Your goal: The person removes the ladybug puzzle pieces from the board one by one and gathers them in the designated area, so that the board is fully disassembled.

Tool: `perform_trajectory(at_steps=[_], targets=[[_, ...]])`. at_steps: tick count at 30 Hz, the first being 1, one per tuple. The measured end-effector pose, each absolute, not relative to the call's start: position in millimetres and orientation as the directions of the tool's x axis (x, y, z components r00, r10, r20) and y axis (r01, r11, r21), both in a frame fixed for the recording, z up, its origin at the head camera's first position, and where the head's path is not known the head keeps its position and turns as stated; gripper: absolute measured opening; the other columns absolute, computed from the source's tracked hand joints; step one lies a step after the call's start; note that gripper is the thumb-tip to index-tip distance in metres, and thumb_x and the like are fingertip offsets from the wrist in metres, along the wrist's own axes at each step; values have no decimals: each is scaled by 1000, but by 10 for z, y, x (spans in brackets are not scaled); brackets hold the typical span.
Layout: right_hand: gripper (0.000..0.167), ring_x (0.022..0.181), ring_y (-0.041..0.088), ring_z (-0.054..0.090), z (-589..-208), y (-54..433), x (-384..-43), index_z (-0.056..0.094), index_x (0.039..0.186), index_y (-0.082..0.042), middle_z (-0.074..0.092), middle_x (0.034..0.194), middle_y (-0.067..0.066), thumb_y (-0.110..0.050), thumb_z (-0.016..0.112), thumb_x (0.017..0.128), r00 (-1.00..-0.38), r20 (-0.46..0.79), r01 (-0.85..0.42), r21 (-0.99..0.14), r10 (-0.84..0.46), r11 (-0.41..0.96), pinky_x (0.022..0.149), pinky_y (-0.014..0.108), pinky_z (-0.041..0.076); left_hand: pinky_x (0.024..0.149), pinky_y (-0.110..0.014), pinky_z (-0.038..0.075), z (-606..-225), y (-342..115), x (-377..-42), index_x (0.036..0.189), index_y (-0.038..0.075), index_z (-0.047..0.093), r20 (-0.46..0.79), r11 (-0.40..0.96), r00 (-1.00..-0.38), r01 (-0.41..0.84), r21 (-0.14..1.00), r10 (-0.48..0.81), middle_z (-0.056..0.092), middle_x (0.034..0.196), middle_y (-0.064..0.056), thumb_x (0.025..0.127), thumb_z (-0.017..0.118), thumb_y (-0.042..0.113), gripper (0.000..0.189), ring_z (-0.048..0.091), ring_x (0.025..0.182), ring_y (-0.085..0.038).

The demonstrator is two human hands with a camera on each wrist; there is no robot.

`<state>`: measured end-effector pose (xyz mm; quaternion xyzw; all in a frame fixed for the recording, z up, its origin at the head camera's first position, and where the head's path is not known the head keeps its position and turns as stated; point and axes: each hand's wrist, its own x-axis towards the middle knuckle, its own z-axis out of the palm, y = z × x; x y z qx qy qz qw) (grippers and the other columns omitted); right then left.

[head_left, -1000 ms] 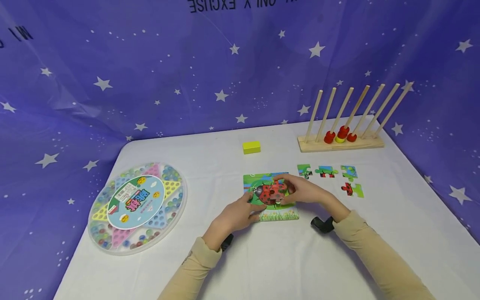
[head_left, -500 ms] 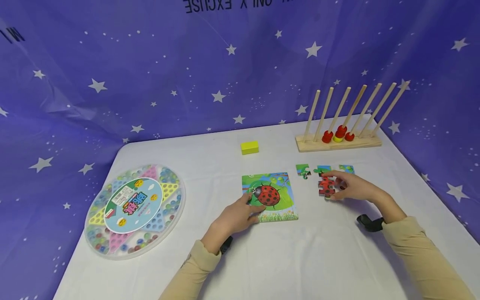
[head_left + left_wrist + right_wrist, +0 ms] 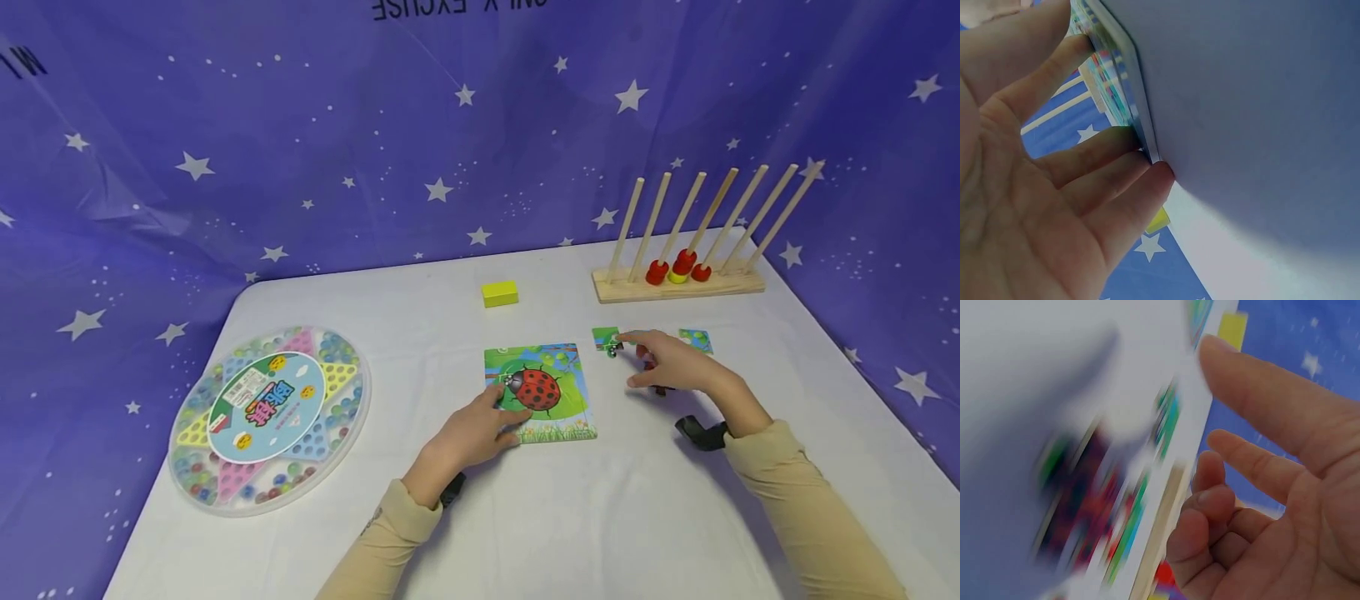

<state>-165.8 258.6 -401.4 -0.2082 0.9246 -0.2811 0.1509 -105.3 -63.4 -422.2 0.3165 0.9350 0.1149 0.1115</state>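
Note:
A square ladybug picture board (image 3: 538, 392) lies flat mid-table. My left hand (image 3: 472, 429) rests at its left side, fingers extended; in the left wrist view, fingertips touch the board's edge (image 3: 1124, 75). Over the loose jigsaw pieces to the right hovers my right hand (image 3: 678, 365), holding nothing, its index fingertip close to a green corner piece (image 3: 603, 337). Whether it touches that piece I cannot tell. A blue-green piece (image 3: 697, 340) shows beyond the hand. Red-spotted pieces (image 3: 1088, 506) are blurred in the right wrist view and mostly hidden by the hand in the head view.
A round marble-game box (image 3: 270, 417) lies at the left. Toward the back is a yellow block (image 3: 499, 294). A wooden peg stand (image 3: 678, 287) with tall rods and a few beads stands at the back right. Starry purple cloth (image 3: 337, 167) hangs behind the white table.
My right hand carried a red-spotted piece from over the board rightward to the loose pieces, let it go, then shifted left toward the corner piece. My left hand has stayed at the board.

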Motion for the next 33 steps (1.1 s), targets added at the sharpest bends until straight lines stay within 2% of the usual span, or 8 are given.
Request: perform_trajectory(at_steps=[6, 13, 18, 26, 33], targets=[[57, 78, 22, 49, -4046, 1969, -1703, 47, 129, 0, 52, 103, 15, -18, 70, 80, -794, -114, -402, -639, -598, 656, 66, 33, 41, 83, -37, 45, -4234, -631, -1056, 128, 28, 54, -129, 770, -771, 576, 274, 623, 35, 133, -20, 85, 62, 36, 45, 42, 119, -29], [56, 87, 19, 48, -4159, 1440, -1721, 48, 128, -2, 52, 107, 10, -23, 69, 81, -683, -122, -502, -638, -720, 584, 71, 31, 42, 93, -38, 39, -4261, -648, -1048, 136, 30, 43, -180, 772, -758, 575, 271, 627, 20, 144, -20, 85, 61, 38, 54, 25, 131, -30], [58, 84, 18, 47, -4223, 1375, -1704, 49, 128, -4, 48, 106, 9, -27, 71, 79, -689, -167, -457, -655, -705, 602, 68, 30, 42, 96, -36, 36, -4253, -664, -1039, 136, 29, 43, -165, 757, -745, 595, 270, 646, 22, 144, -18, 85, 61, 37, 55, 24, 132, -28], [54, 85, 18, 46, -4295, 1373, -1716, 53, 123, -6, 48, 107, 8, -30, 71, 79, -684, -138, -447, -697, -717, 560, 69, 31, 42, 98, -35, 33, -4230, -710, -1013, 135, 28, 44, -140, 743, -739, 609, 277, 659, 22, 144, -18, 84, 63, 35, 55, 23, 132, -28], [52, 89, 19, 45, -4352, 1345, -1739, 52, 121, -4, 49, 106, 7, -19, 75, 76, -686, -113, -441, -721, -719, 535, 72, 32, 42, 98, -37, 33, -4212, -774, -969, 132, 22, 50, -134, 758, -758, 590, 278, 638, 27, 143, -16, 85, 62, 34, 50, 28, 130, -30]])
